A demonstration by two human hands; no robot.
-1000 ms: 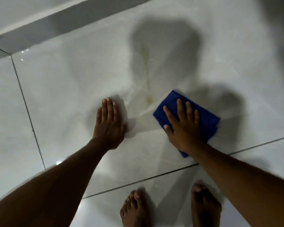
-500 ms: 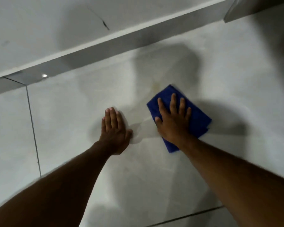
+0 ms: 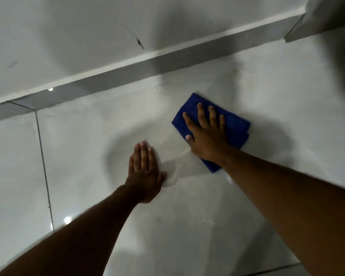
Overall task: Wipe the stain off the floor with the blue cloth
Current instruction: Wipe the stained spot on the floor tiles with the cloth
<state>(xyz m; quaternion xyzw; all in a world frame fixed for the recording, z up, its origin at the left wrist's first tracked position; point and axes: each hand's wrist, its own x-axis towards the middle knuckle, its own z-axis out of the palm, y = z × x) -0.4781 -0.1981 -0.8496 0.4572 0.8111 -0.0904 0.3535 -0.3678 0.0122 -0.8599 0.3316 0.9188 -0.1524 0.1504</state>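
A folded blue cloth point(image 3: 235, 127) lies flat on the glossy white floor tile point(image 3: 187, 206), a little short of the wall. My right hand point(image 3: 205, 136) presses down on it with the fingers spread, covering the cloth's middle and near part. To its left, my left hand point(image 3: 145, 170) rests palm-down on the bare tile with nothing in it, fingers together. I can make out no stain on the floor around the cloth; anything under the cloth is hidden.
A grey skirting strip point(image 3: 167, 60) runs along the foot of the white wall point(image 3: 68, 36), which has a dark crack point(image 3: 139, 43). A grout line point(image 3: 44, 166) crosses the floor at the left. A wall corner point(image 3: 299, 30) juts in at the top right.
My right hand has pushed the cloth forward toward the wall, over where a yellowish streak showed. The view has tilted up, so my feet are out of sight. The left hand stays planted.
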